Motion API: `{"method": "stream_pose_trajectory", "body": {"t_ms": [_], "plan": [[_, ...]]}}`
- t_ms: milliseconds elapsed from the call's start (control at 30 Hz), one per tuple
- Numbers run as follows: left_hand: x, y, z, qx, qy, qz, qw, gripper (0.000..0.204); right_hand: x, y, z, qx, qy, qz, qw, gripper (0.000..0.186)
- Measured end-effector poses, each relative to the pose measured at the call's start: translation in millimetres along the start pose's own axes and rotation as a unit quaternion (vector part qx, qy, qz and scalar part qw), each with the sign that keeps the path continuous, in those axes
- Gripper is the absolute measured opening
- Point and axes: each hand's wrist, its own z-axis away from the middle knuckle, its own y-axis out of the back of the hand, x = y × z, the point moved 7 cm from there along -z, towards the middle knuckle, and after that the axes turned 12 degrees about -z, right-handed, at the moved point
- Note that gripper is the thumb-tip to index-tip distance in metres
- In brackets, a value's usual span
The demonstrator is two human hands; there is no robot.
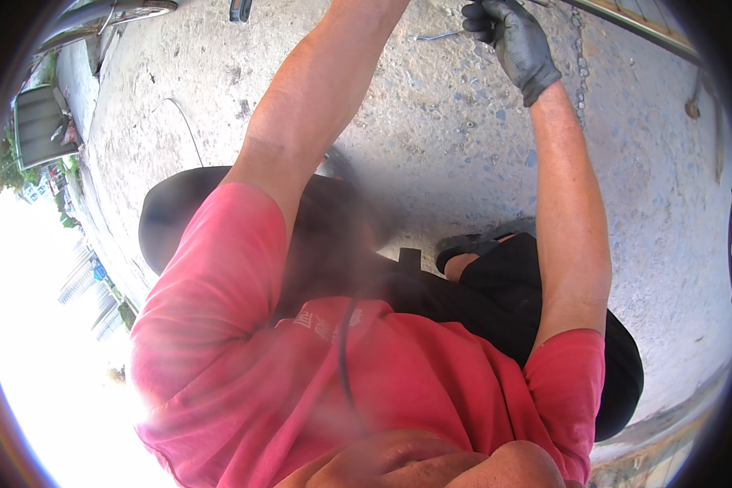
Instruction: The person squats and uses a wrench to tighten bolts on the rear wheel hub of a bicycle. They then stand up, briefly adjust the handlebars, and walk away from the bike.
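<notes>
The right hand [519, 47], in a dark glove, is at the upper edge of the view, its fingers curled and apparently closed on a slim metal tool [437, 36]. The left hand lies beyond the upper edge; only the left forearm [309, 89] shows, so whether it grips anything, or meets the right, cannot be told. The tool projects leftward from the gloved fingers above the concrete ground [455, 122], its bright tip free of the glove; what it bears on, if anything, is not visible. Good handling would, in judgement, call for a firm grip near the fingers, a straight wrist and steady, measured force, with the bare forearms clear of metal edges. Nearer the body, a dark sandal [464, 244] rests beneath the bent black-clad legs [496, 301]. Farther out, a thin cable [189, 126] lies on the concrete at left, part of a wheel [146, 10] shows at upper left, and a curved rim [638, 26] crosses the upper right.
</notes>
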Motion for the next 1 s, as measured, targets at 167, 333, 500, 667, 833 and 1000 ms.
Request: {"method": "stream_pose_trajectory", "body": {"t_ms": [167,333,500,667,833,1000], "plan": [[-3.1,6.6,-4.8,-0.012,0.019,0.016,1.000,0.014,-2.6,-13.9,0.5,-0.016,-0.004,-0.030,0.999,0.028],[1.1,1.3,-3.3,0.024,-0.025,0.006,0.999,0.013,5.9,-12.4,0.1,-0.003,0.001,-0.001,1.000,0.027],[-2.5,19.9,-8.2,0.043,-0.026,-0.009,0.999,0.014,16.8,-6.7,2.2,-0.012,-0.007,0.018,1.000,0.029],[7.5,10.9,0.2,0.032,-0.053,0.004,0.998,0.015,14.2,-2.2,8.1,-0.044,0.040,0.114,0.992,0.034],[11.0,11.2,9.8,0.022,0.001,-0.078,0.997,0.025,10.6,-10.6,7.8,-0.027,0.037,0.123,0.991,0.033],[10.1,4.6,17.8,-0.007,0.013,-0.197,0.980,0.033,19.0,-8.6,2.5,-0.044,0.026,0.111,0.993,0.032]]}}
